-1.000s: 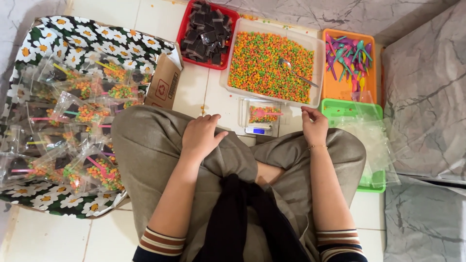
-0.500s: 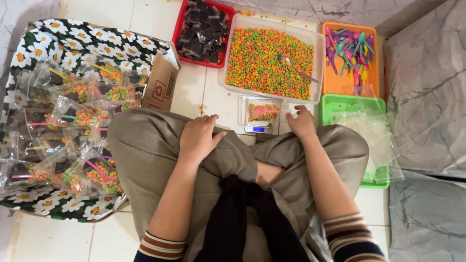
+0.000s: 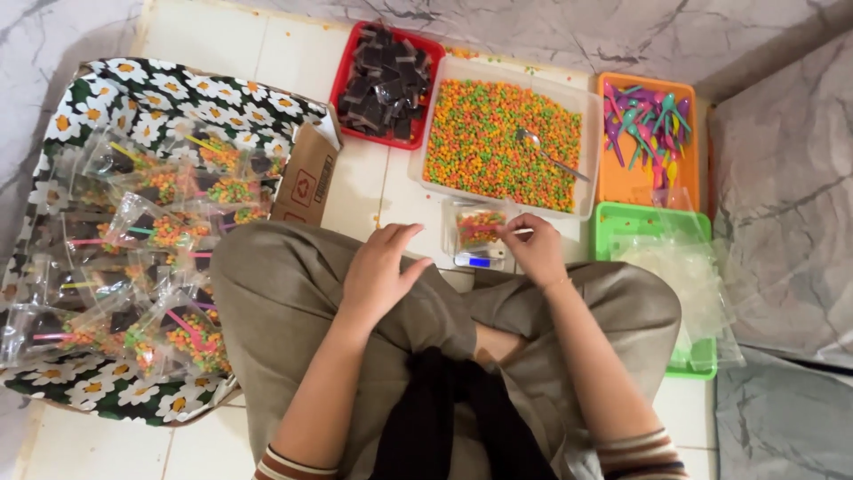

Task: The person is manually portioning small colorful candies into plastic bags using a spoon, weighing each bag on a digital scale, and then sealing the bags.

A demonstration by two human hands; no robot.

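Observation:
I sit cross-legged on a tiled floor. My left hand (image 3: 378, 271) rests flat on my left knee, fingers apart, holding nothing. My right hand (image 3: 531, 247) pinches the edge of a small clear bag of colourful pellets (image 3: 480, 227), which lies on a small digital scale (image 3: 480, 258). Just beyond stands a white tray of orange, green and yellow pellets (image 3: 503, 142) with a metal spoon (image 3: 549, 156) lying in it.
A red tray of dark wrapped pieces (image 3: 384, 84) sits at the back. An orange tray of coloured plastic spoons (image 3: 649, 133) and a green tray of clear bags (image 3: 675, 267) are on the right. Several filled bags lie in a flower-patterned box (image 3: 133, 258) on the left.
My right hand has shifted left from beside the scale onto the small bag and taken hold of its edge. My left hand stays on my knee.

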